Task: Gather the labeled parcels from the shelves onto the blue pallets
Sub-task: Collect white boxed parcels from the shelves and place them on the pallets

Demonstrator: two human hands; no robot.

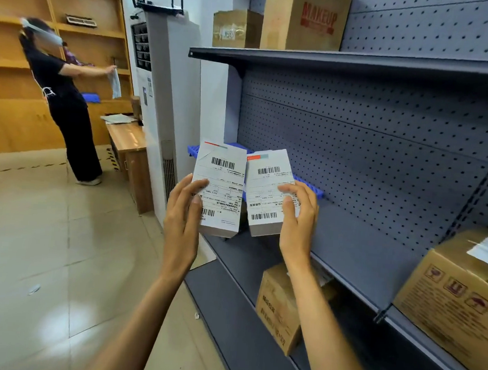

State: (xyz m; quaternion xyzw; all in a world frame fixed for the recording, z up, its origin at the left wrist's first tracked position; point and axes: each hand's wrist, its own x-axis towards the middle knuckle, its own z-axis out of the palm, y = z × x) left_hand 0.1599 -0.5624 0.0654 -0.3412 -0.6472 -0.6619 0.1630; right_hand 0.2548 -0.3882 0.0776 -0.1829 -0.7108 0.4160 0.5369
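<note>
I hold two small white parcels with barcode labels upright, side by side, in front of the grey shelf unit. My left hand grips the left parcel at its lower left, thumb across the label. My right hand grips the right parcel at its lower right, fingers curled over the label. Behind both parcels a blue pallet lies on the middle shelf, mostly hidden by them.
Cardboard boxes stand on the top shelf, the lower shelf and at the right. A person in black stands at the far left by wooden shelving and a wooden desk. Tiled floor lies to my left.
</note>
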